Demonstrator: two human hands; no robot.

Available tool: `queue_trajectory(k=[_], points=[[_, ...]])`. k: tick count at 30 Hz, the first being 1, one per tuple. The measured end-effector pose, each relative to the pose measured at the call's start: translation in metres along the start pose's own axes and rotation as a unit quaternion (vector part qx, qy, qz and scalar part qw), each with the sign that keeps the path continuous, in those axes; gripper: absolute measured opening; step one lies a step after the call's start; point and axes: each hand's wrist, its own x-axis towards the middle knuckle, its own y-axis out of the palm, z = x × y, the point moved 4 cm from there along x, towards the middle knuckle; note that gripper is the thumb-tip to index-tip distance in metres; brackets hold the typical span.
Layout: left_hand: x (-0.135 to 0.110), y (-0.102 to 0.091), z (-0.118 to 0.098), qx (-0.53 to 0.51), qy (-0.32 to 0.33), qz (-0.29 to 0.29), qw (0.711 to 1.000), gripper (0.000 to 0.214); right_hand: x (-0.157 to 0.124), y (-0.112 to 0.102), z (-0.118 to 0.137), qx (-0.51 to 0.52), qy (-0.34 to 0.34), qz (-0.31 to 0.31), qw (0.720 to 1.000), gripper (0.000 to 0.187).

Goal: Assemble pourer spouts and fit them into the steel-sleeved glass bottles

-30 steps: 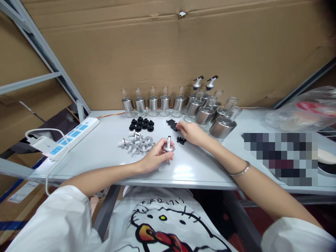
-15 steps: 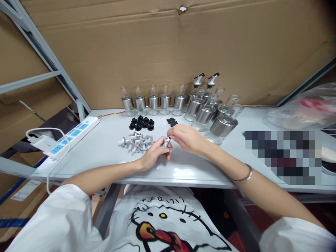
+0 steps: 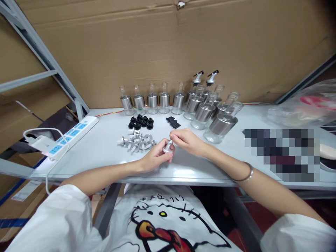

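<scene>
Starting at the far left of the grey table [image 3: 105, 154], we see a white power strip [image 3: 69, 134] with blue sockets lying along the edge. Nearer the table's middle sits a loose heap of silver spout pieces [image 3: 138, 141], and just behind it a cluster of black stoppers [image 3: 141, 122].

Our left hand [image 3: 154, 159] is closed around one silver spout [image 3: 167, 147], holding it just above the table, right beside the heap. Our right hand [image 3: 187, 140] meets it from the other side, fingertips pinched at the spout's tip; whether something small and black is caught between them we cannot tell.

Behind the hands, toward the table's back edge, lies a small pile of black clips [image 3: 173, 122]. Along that edge stands a row of glass bottles [image 3: 152, 100] with steel collars, and right of them a tighter group of bottles [image 3: 210, 112]. All look empty. Only two bottles [image 3: 204, 78] at the back carry finished pourer tops, so by our judgement little is done: most necks are open, and the heaps of parts are far from used up.

At the table's right end rests a crumpled clear plastic bag [image 3: 301, 105], its contents unclear.
</scene>
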Motion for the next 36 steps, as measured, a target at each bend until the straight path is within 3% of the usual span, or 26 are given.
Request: queue_trajectory(k=[4,8,12,15,18,21,26,31,36], points=[[0.000,-0.001,0.000,-0.001,-0.001,-0.010,1.000,0.030,0.001,-0.001,-0.005,0.068,0.077,0.014,0.995,0.044],[0.001,-0.004,-0.002,-0.033,0.016,-0.027,0.999,0.026,0.003,-0.006,-0.008,0.132,0.093,0.036,0.986,0.043],[0.000,-0.007,-0.005,-0.069,0.065,-0.040,0.995,0.023,0.005,-0.026,-0.019,0.250,0.111,-0.030,0.961,0.035],[0.001,-0.007,-0.005,-0.060,0.057,-0.044,0.996,0.023,0.004,-0.040,-0.028,0.273,0.110,-0.080,0.952,0.029],[0.001,-0.006,-0.006,-0.046,0.047,-0.051,0.997,0.023,0.004,-0.046,-0.034,0.218,0.108,-0.075,0.967,0.024],[0.001,-0.007,-0.009,-0.034,0.053,-0.073,0.995,0.022,0.003,-0.049,-0.041,0.058,0.101,-0.072,0.991,0.020],[0.000,-0.010,-0.012,-0.022,0.055,-0.124,0.990,0.020,0.002,-0.053,-0.055,-0.160,0.107,-0.061,0.979,0.014],[0.001,-0.009,-0.011,-0.016,0.050,-0.114,0.992,0.018,0.001,-0.049,-0.066,-0.223,0.137,0.024,0.965,0.010],[0.002,-0.009,-0.011,-0.014,0.050,-0.123,0.991,0.021,-0.001,-0.042,-0.070,-0.239,0.185,0.099,0.948,0.020]])
